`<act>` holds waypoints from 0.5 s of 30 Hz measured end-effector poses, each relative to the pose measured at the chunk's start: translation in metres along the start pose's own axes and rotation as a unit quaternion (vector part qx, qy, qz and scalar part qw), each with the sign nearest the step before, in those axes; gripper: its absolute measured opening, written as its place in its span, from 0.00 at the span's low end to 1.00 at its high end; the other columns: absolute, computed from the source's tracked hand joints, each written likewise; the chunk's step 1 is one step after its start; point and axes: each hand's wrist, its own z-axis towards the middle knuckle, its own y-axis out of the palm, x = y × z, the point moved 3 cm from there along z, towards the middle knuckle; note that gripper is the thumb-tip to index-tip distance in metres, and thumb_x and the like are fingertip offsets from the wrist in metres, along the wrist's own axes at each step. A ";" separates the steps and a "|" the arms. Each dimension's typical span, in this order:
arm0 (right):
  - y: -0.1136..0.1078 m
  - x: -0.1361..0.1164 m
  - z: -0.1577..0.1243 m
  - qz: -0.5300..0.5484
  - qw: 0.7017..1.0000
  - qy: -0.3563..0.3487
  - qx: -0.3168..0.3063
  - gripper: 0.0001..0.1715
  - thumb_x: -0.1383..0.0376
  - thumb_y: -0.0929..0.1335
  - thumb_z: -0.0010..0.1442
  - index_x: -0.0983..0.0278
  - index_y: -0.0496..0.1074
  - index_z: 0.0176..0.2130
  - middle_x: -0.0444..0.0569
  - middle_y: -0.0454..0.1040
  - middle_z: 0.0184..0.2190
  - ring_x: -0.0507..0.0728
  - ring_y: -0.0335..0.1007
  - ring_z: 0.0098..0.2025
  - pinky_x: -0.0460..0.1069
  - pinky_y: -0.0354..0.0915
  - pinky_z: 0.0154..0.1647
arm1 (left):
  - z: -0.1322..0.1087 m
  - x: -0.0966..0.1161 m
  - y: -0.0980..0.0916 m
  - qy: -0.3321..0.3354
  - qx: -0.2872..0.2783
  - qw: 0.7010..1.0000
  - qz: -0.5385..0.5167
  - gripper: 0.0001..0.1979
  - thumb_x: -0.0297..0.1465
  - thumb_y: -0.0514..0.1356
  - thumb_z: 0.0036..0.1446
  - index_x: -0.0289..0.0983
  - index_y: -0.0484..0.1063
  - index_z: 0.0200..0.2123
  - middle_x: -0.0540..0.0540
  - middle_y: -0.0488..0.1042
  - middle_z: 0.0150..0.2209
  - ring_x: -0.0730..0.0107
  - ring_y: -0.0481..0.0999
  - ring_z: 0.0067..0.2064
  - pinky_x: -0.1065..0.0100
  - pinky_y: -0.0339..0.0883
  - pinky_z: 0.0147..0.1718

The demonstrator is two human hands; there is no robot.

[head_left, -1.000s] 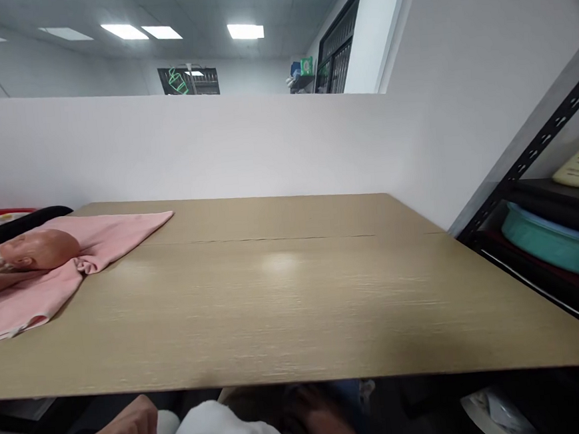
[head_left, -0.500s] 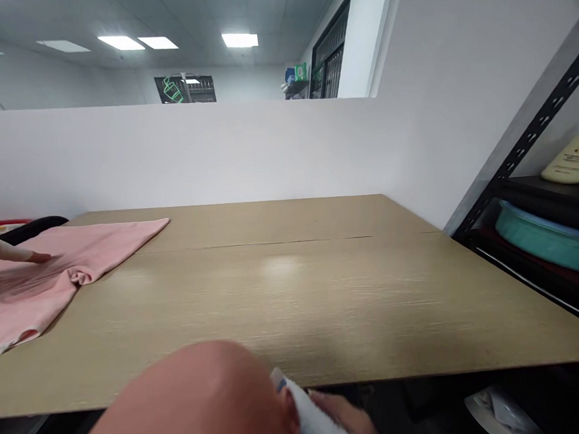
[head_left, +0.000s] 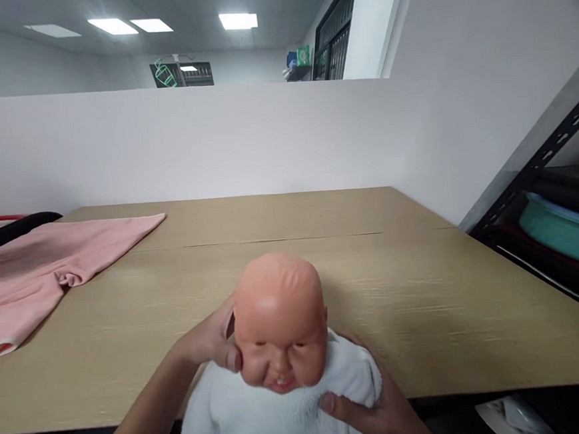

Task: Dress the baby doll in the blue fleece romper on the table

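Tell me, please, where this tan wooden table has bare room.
Bare table: right, towards the black slotted shelf frame; also between the pink cloth and bald white-clothed doll. Crowded: left, under the cloth, and front centre, where left hand and right hand hold the doll.

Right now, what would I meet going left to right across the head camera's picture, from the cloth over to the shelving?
Pink cloth → left hand → doll's head → right hand → teal basin.
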 end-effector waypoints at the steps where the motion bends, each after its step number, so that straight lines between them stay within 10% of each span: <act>1: 0.000 -0.005 0.007 0.010 1.000 0.021 -0.003 0.45 0.51 0.83 0.53 0.57 0.71 0.63 0.58 0.81 0.61 0.70 0.80 0.62 0.62 0.77 0.62 | 0.008 0.001 -0.008 0.000 -0.002 1.000 -0.001 0.60 0.62 0.78 0.39 0.41 0.70 0.70 0.34 0.77 0.65 0.28 0.69 0.71 0.43 0.64 0.69; 15: -0.029 -0.012 0.153 -0.002 0.994 0.099 -0.043 0.40 0.43 0.85 0.47 0.60 0.81 0.52 0.56 0.85 0.56 0.73 0.79 0.63 0.68 0.71 0.68 | 0.121 -0.076 -0.108 -0.062 0.035 0.974 -0.216 0.36 0.60 0.65 0.62 0.36 0.82 0.58 0.36 0.81 0.63 0.37 0.68 0.74 0.43 0.49 0.79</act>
